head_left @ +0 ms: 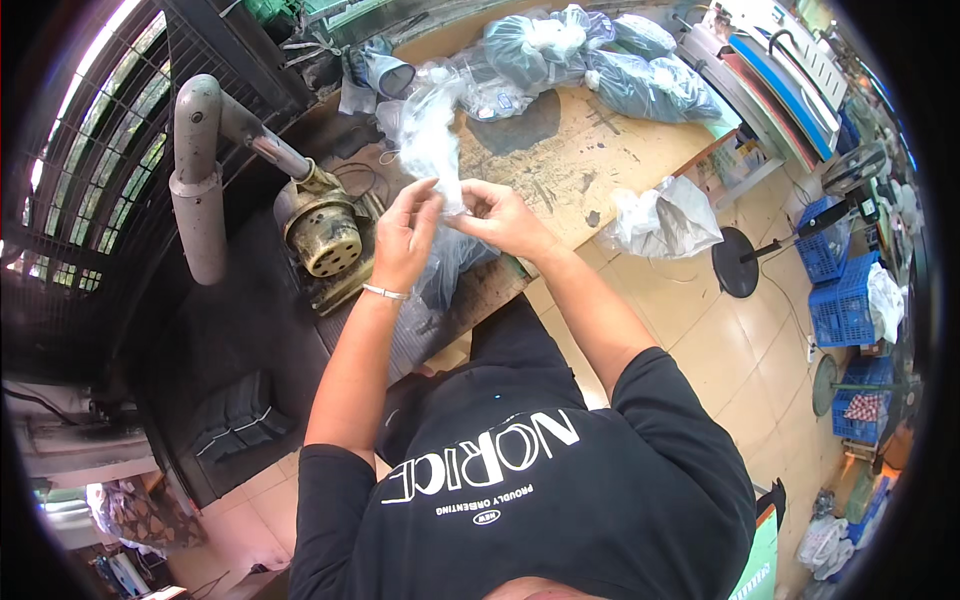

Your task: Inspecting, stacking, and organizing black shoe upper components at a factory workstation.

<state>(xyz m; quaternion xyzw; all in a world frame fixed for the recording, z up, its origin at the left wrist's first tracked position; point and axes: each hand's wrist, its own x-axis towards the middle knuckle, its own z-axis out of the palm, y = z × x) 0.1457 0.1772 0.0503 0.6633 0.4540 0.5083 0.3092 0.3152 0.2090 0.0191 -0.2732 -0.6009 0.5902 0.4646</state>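
Left hand (pixel 408 232) and right hand (pixel 503 218) raised together over bench edge, fingertips pinched shut on lower end of crumpled clear plastic bag (pixel 432 135). Bag rises up and away from hands, long axis running from fingers toward far side of bench; both hands equally near, left gripping left edge, right gripping right edge. Thin silver bracelet (pixel 385 292) on left wrist. Just left of hands: worn brass-coloured metal machine (pixel 322 232) with grey pipe arm (pixel 200 170). Beyond: scuffed wooden benchtop (pixel 590 150), heap of filled bluish plastic bags (pixel 600 60). Right, below bench edge: white plastic bag (pixel 662 220) hanging.
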